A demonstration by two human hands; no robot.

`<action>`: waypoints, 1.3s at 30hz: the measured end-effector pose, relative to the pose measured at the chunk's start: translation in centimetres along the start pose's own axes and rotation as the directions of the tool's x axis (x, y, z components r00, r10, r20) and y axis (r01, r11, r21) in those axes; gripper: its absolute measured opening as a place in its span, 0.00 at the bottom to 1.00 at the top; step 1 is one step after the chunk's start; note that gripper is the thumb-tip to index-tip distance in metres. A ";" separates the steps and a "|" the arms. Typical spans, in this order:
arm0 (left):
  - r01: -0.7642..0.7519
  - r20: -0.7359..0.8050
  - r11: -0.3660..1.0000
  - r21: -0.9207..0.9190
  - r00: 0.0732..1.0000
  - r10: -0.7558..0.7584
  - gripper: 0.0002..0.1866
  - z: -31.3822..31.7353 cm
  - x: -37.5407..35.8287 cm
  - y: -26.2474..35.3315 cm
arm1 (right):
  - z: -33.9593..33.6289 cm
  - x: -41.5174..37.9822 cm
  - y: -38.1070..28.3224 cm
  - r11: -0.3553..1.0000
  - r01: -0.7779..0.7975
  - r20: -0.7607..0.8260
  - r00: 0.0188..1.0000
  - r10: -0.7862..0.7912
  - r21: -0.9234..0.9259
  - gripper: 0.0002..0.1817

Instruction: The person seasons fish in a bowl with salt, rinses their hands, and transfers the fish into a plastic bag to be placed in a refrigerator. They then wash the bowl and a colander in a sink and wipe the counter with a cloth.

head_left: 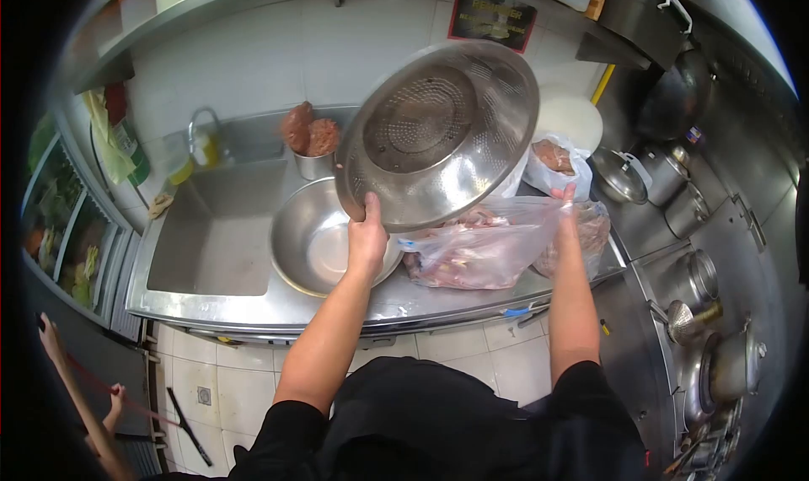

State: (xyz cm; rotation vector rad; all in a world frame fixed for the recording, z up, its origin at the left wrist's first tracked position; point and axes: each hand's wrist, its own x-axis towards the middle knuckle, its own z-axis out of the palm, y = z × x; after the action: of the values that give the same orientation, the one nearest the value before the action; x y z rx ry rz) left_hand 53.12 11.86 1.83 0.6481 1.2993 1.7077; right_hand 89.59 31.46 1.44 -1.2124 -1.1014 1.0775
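My left hand [367, 238] grips the near left rim of a large metal colander [493, 144], which is tilted up over the counter. Below and beside it, a clear plastic bag [480, 249] of raw meat lies on the counter. My right hand [566, 207] is at the bag's upper right corner, its fingers closed on the plastic. Partly under the colander is a wide steel bowl [308, 232] with nothing in it. Behind the bowl, a metal container [313, 167] holds ground meat [324, 137].
The sink [215, 236] is at the left. A white bag [552, 165] with meat and another clear bag [594, 232] lie at the right, near a lidded pan [619, 177]. Pots [733, 367] line the far right. Another person's arms [84, 405] show at lower left.
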 end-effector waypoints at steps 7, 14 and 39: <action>-0.029 -0.276 0.981 0.191 0.958 0.082 0.25 -11.5 -3.0 4.0 | -0.9 -2.6 0.0 0.999 0.026 0.167 0.986 -0.030 0.028 0.44; 0.195 -0.552 0.897 0.398 0.831 0.064 0.16 -20.4 -5.8 4.0 | -1.4 -0.4 -1.5 0.981 0.177 0.500 0.845 -0.191 0.076 0.40; 0.353 -0.407 0.362 0.863 0.910 0.082 0.31 9.3 -1.0 -1.8 | -0.1 11.7 -0.6 0.756 0.645 0.947 0.299 -0.116 -0.110 0.26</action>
State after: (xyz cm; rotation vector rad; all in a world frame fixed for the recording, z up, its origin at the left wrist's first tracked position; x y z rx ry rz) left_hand 61.74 15.65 3.23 0.7823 2.5956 0.7785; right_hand 91.44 43.00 2.68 -0.4840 -2.5582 1.0662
